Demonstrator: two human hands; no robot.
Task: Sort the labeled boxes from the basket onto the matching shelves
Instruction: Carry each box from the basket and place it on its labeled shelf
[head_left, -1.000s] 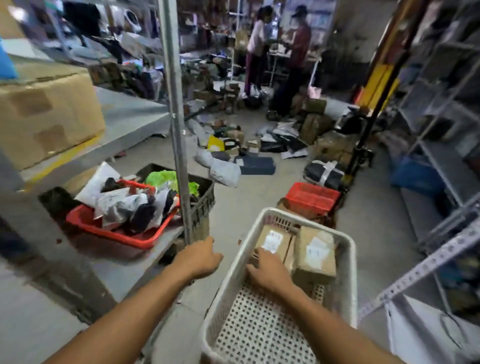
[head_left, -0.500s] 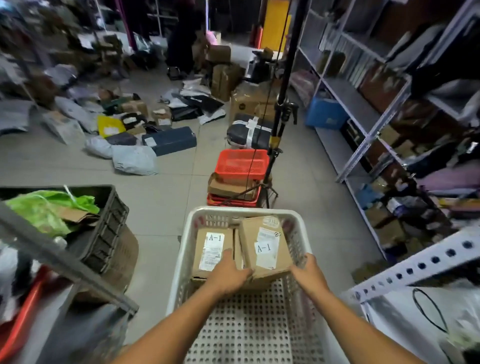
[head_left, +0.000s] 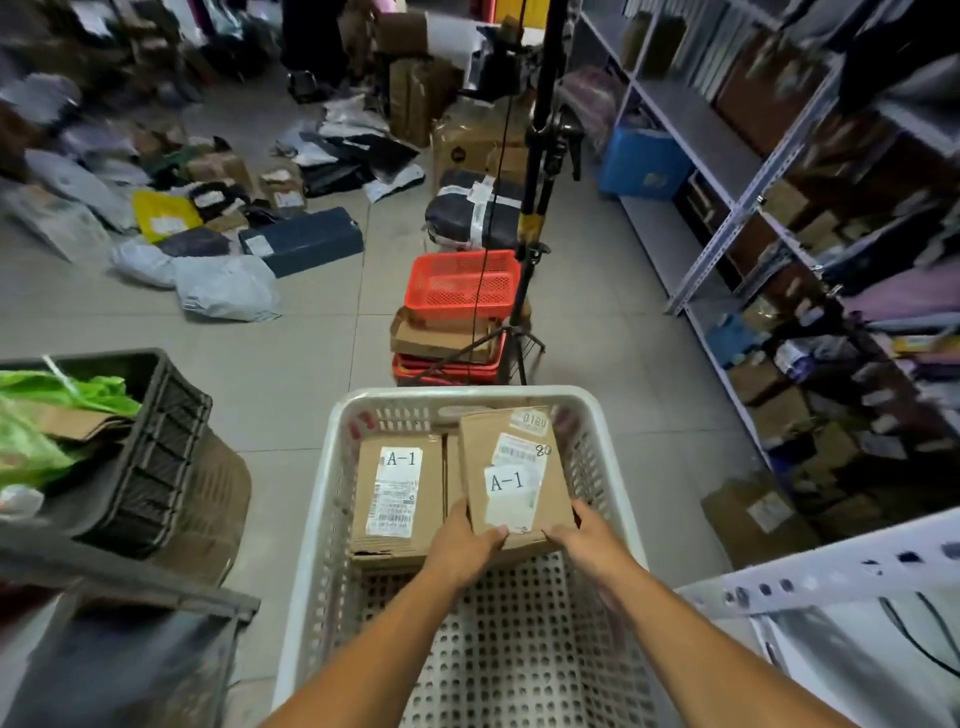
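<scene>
A white perforated basket (head_left: 332, 499) stands in front of me on the floor. Inside it lie cardboard boxes with "A-1" labels. The right box (head_left: 511, 467) is tilted up out of the basket; my left hand (head_left: 467, 545) grips its near left corner and my right hand (head_left: 584, 535) grips its near right corner. A second A-1 box (head_left: 397, 493) lies flat at the basket's left side, next to my left hand. Grey metal shelves (head_left: 696, 124) with boxes run along the right.
A black crate (head_left: 161, 441) with green bags sits at the left on a low shelf. Red baskets (head_left: 462, 283) and a black tripod stand (head_left: 535, 218) are just beyond the white basket. Parcels and bags litter the floor at the far left. A white shelf rail (head_left: 831, 577) crosses at lower right.
My view swung right from the left shelf to the basket. My left hand came into the basket, and both hands took hold of the right A-1 box and tilted it up.
</scene>
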